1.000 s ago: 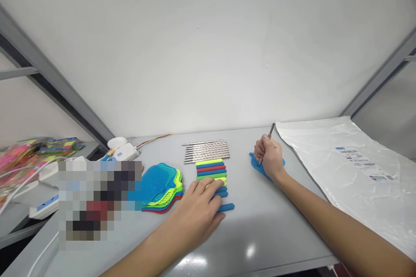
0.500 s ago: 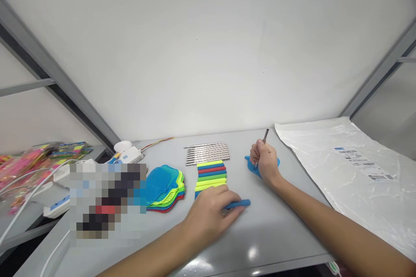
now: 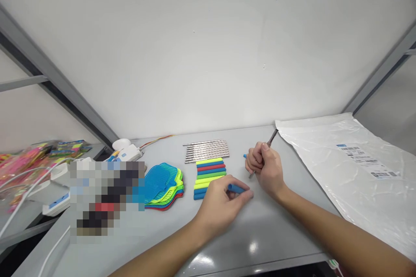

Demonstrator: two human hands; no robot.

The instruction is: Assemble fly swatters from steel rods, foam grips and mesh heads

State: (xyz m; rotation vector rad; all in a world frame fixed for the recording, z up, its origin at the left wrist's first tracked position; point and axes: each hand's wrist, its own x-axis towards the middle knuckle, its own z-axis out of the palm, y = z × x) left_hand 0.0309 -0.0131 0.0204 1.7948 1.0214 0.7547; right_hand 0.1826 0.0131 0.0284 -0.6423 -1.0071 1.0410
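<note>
Between the fingers of my left hand (image 3: 216,203) is a short blue tube (image 3: 236,188), its open end showing. My right hand (image 3: 267,169) is closed round a thin metal rod (image 3: 273,137), which slants up past the thumb and pokes out below the fingers. Behind that hand a small blue tip (image 3: 245,156) shows; the rest is hidden. Just left of my left hand lies a row of coloured tubes (image 3: 210,167) in yellow, blue, red and green. Several shiny metal rods (image 3: 207,151) lie side by side beyond them. Mesh fly swatter heads (image 3: 160,181) are stacked further left.
A large white plastic mailer (image 3: 328,160) with a label covers the table's right side. At the left are a power strip (image 3: 56,203), white cables and a blurred-out patch. Colourful plastic packets (image 3: 29,164) lie on the far left. A wall (image 3: 208,60) stands behind the grey table (image 3: 234,242).
My right hand has lifted the rod and tilted it further right. My left hand has moved slightly up and turned the blue tube so its open end shows.
</note>
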